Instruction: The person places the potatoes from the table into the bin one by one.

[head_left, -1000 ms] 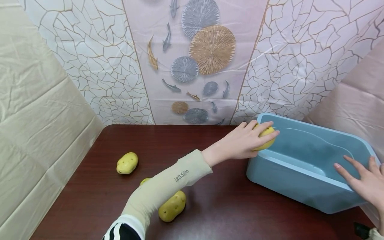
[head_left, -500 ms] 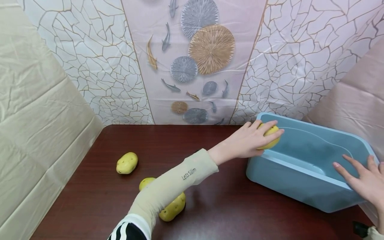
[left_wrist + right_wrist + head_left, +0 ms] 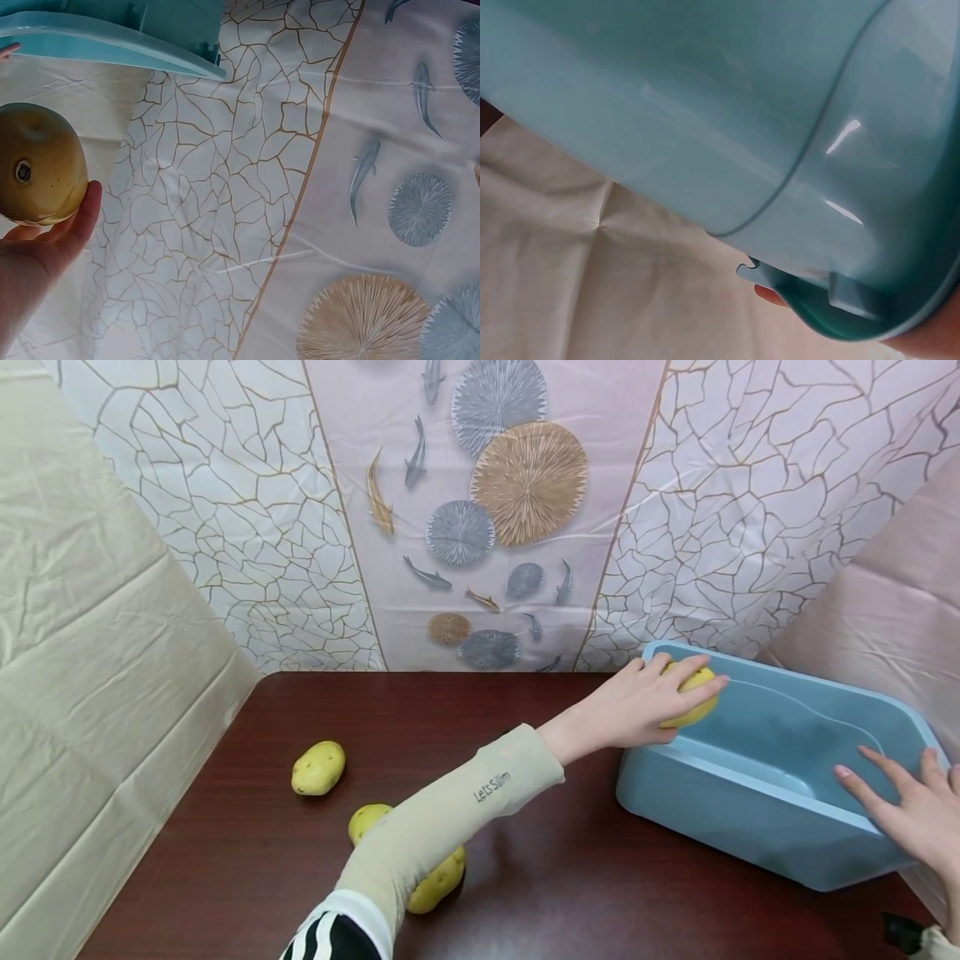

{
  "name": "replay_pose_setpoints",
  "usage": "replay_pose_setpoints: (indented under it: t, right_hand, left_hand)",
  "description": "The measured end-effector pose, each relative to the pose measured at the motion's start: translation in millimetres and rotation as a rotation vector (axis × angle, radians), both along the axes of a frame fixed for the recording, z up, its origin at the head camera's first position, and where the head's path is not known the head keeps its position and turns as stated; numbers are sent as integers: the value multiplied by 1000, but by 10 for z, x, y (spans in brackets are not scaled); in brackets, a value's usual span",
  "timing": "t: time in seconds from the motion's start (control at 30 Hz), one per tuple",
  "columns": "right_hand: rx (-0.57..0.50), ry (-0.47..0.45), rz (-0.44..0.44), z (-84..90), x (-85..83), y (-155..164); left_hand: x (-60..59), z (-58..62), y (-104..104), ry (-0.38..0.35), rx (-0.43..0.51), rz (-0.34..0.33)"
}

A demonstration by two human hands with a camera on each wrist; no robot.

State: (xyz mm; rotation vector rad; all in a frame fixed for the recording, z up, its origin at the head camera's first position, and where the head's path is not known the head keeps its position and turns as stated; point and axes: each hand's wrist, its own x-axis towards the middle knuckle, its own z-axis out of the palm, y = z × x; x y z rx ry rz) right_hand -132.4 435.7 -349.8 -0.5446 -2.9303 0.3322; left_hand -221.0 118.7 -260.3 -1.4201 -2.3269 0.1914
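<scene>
Four potatoes (image 3: 318, 767) (one held), one basin (image 3: 750, 827)

The tub (image 3: 750, 814) is light blue, the table (image 3: 562, 893) dark red-brown. The 3 potatoes (image 3: 318, 767) look yellow, perhaps faintly speckled

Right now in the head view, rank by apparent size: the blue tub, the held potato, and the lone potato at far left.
1. blue tub, clearly largest.
2. held potato and lone potato at far left: look alike; the left hand covers part of the held one, so unranked.

Left hand (image 3: 637, 706) holds potato (image 3: 693, 702) over tub (image 3: 750, 810)
</scene>
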Motion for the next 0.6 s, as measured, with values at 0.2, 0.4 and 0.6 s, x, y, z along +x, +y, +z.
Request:
replay_pose_setpoints:
  t: [0.2, 0.4, 0.6]
  right_hand:
    - [-3, -1, -1, 3, 7, -17]
    - [-18, 4, -13, 47, 19, -81]
    - [-18, 0, -12, 42, 17, -74]
  left_hand:
    - [-6, 34, 31, 7, -2, -5]
    - [-22, 76, 77, -25, 7, -11]
    - [-38, 117, 137, -28, 10, -4]
